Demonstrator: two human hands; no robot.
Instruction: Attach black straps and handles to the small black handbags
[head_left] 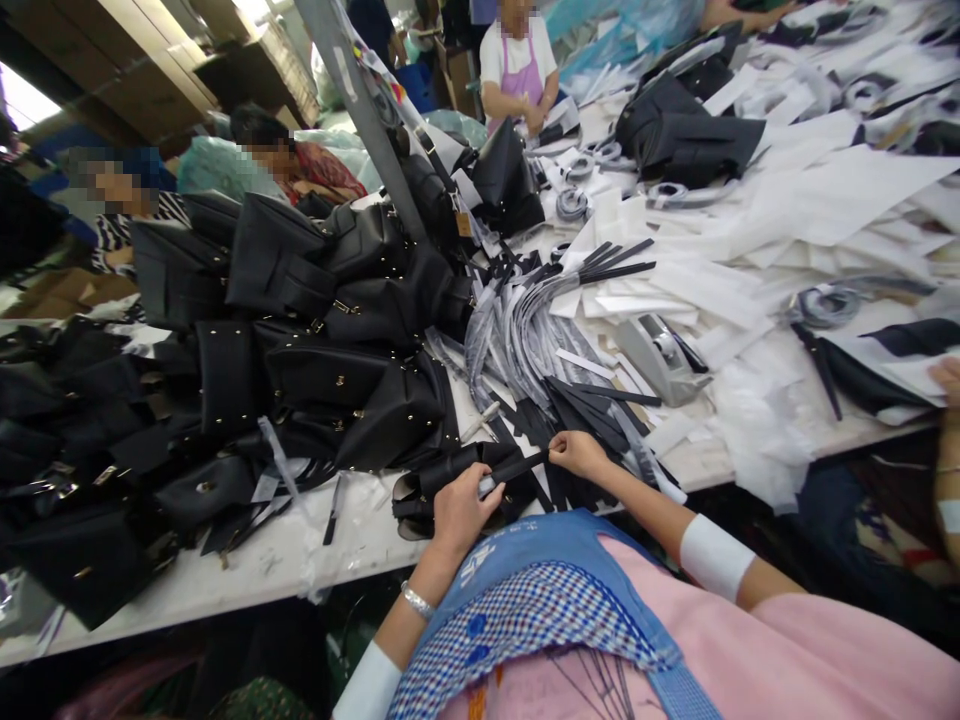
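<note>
Your left hand (463,512) grips and your right hand (579,455) pinches the strap (523,464), at the table's (360,530) near edge. Uneven pulling could twist it; the strips (589,408) just beyond could snag it.

A white worktable (255,563) spans the frame. A gray metal post (366,120) slants through upper center. Cardboard boxes (127,60) and a bright light patch (26,98) occupy upper left.

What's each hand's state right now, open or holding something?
Left hand: closed, holding the black strap.
Right hand: closed, pinching the same strap between thumb and fingers.
</note>
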